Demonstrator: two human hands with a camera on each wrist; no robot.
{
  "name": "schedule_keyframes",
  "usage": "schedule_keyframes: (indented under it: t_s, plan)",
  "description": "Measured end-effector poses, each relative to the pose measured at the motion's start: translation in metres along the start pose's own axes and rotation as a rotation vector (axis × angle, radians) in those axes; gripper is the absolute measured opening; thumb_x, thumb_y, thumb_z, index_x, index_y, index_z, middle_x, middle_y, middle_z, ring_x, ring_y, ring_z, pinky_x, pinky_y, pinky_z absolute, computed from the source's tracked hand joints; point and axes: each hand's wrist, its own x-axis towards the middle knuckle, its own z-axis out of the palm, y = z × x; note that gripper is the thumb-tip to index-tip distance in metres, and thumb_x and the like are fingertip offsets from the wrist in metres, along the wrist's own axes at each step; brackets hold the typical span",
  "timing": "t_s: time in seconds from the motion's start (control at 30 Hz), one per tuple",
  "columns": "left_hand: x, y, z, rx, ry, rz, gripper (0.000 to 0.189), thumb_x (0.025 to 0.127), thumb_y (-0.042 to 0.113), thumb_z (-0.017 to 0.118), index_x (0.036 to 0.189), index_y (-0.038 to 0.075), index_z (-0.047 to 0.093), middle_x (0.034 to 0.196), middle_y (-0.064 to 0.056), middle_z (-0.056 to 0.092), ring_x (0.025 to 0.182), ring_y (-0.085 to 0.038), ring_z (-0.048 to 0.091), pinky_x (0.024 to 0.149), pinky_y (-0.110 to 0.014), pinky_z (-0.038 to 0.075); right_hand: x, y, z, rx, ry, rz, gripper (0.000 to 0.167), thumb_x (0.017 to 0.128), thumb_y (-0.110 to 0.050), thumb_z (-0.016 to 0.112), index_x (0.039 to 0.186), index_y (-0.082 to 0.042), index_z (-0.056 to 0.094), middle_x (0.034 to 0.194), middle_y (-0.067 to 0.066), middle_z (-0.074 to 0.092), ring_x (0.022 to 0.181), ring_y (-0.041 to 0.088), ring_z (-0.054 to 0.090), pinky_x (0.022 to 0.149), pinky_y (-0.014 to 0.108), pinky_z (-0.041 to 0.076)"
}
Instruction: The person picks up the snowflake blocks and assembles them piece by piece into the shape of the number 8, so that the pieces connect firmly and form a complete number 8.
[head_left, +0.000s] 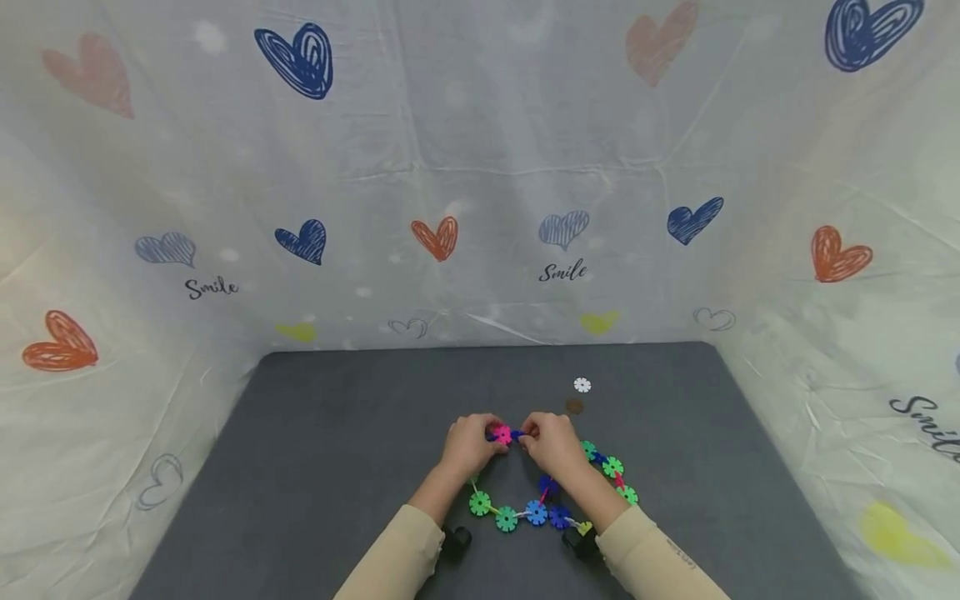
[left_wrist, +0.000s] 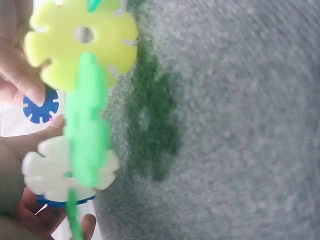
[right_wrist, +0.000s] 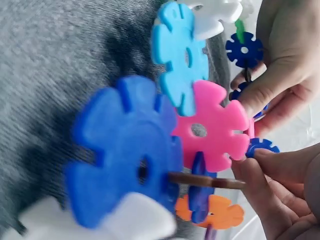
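Note:
Both hands meet above the grey table around a chain of slotted, flower-shaped plastic discs. My left hand [head_left: 468, 443] grips one end of the chain, where a pink disc [head_left: 502, 434] shows between the hands; dark blue discs [right_wrist: 244, 49] hang beside its fingers in the right wrist view. With thumb and fingertips my right hand [head_left: 553, 446] pinches a blue disc [right_wrist: 262, 146] against the pink one; whether they interlock is hidden. Green, white and yellow discs [left_wrist: 82, 42] hang close to the left wrist camera. The right forearm covers part of the chain.
The chain's lower loop, with green discs [head_left: 506, 519] and blue discs [head_left: 536, 512], lies on the grey table [head_left: 337, 467]. More green discs [head_left: 612, 467] curve beyond the right forearm. A loose white disc [head_left: 582, 385] and a brown disc [head_left: 574, 406] lie farther back. Heart-printed cloth [head_left: 487, 183] surrounds the table.

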Motion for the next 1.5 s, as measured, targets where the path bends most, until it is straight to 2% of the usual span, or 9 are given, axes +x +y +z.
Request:
schedule_keyframes:
  t_s: [0.2,0.53,0.7,0.87,0.97,1.07,1.23,1.4,1.5]
  plan:
    - [-0.001,-0.001,0.001,-0.079,-0.004,-0.016,0.034,0.079,0.025,0.088,0.109,0.013,0.077,0.100,-0.003,0.075,0.090,-0.021,0.066,0.078,-0.040,0.055,-0.003,0.004,0.002,0.074,0.006,0.053,0.012,0.085,-0.007,0.080,0.078,-0.010,0.071,0.068,-0.002,0.067,0.058,0.007,0.058,0.055,0.025,0.050]
    - [-0.001,0.006,0.003,-0.067,0.026,-0.015,0.032,0.074,0.022,0.091,0.103,0.012,0.080,0.093,-0.003,0.075,0.085,-0.019,0.060,0.073,-0.036,0.053,-0.007,0.003,0.010,-0.084,0.088,-0.088,0.010,0.083,-0.003,0.080,0.080,-0.008,0.073,0.071,0.001,0.068,0.059,0.008,0.057,0.055,0.026,0.049]
    - [-0.001,0.004,0.008,-0.095,0.000,-0.010,0.032,0.078,0.023,0.088,0.106,0.011,0.079,0.094,-0.003,0.074,0.079,-0.015,0.058,0.068,-0.031,0.051,-0.010,0.005,0.013,-0.051,0.117,-0.052,0.010,0.084,-0.003,0.080,0.079,-0.008,0.072,0.070,0.000,0.068,0.059,0.008,0.056,0.055,0.024,0.048]
    - [0.001,-0.003,0.008,-0.101,-0.079,0.041,0.041,0.080,0.024,0.087,0.118,0.011,0.076,0.110,-0.007,0.075,0.101,-0.025,0.066,0.084,-0.040,0.056,-0.005,0.007,0.008,-0.047,0.016,-0.014,0.007,0.083,-0.006,0.082,0.084,-0.007,0.074,0.076,0.002,0.070,0.064,0.013,0.062,0.059,0.030,0.052]
    - [0.003,-0.012,0.000,-0.175,-0.155,0.065,0.058,0.080,0.017,0.087,0.133,0.010,0.066,0.122,-0.008,0.072,0.112,-0.026,0.066,0.093,-0.045,0.054,0.003,0.008,-0.006,-0.062,-0.101,0.041,0.016,0.081,-0.011,0.084,0.095,-0.009,0.077,0.091,0.005,0.075,0.082,0.022,0.070,0.072,0.039,0.057]
    - [0.005,-0.022,-0.013,-0.272,-0.195,0.050,0.065,0.082,0.012,0.085,0.141,0.008,0.058,0.124,-0.008,0.070,0.111,-0.026,0.065,0.094,-0.046,0.053,0.013,0.011,-0.025,-0.048,-0.143,0.102,0.023,0.083,-0.011,0.083,0.104,-0.009,0.076,0.100,0.006,0.075,0.093,0.024,0.071,0.081,0.044,0.056]
    - [0.005,-0.033,-0.028,-0.340,-0.140,-0.027,0.034,0.095,0.013,0.070,0.128,0.007,0.067,0.113,-0.007,0.072,0.102,-0.024,0.068,0.084,-0.043,0.056,0.028,0.030,-0.048,0.026,-0.080,0.152,0.019,0.093,-0.012,0.073,0.110,-0.004,0.074,0.099,0.009,0.076,0.086,0.023,0.071,0.078,0.042,0.057]
    - [0.004,-0.034,-0.030,-0.319,-0.048,-0.107,0.024,0.099,0.011,0.062,0.120,0.006,0.072,0.106,-0.009,0.074,0.096,-0.023,0.069,0.079,-0.041,0.056,0.039,0.060,-0.063,-0.039,0.016,0.281,0.031,0.097,-0.020,0.068,0.120,0.001,0.068,0.113,0.019,0.070,0.106,0.037,0.065,0.088,0.051,0.053]
    - [0.004,-0.029,-0.028,-0.284,-0.013,-0.076,0.024,0.099,0.009,0.062,0.121,0.006,0.072,0.107,-0.009,0.074,0.096,-0.024,0.069,0.079,-0.041,0.056,0.045,0.075,-0.063,-0.082,-0.013,0.332,0.042,0.096,-0.026,0.070,0.125,0.004,0.064,0.123,0.025,0.065,0.114,0.043,0.060,0.092,0.054,0.050]
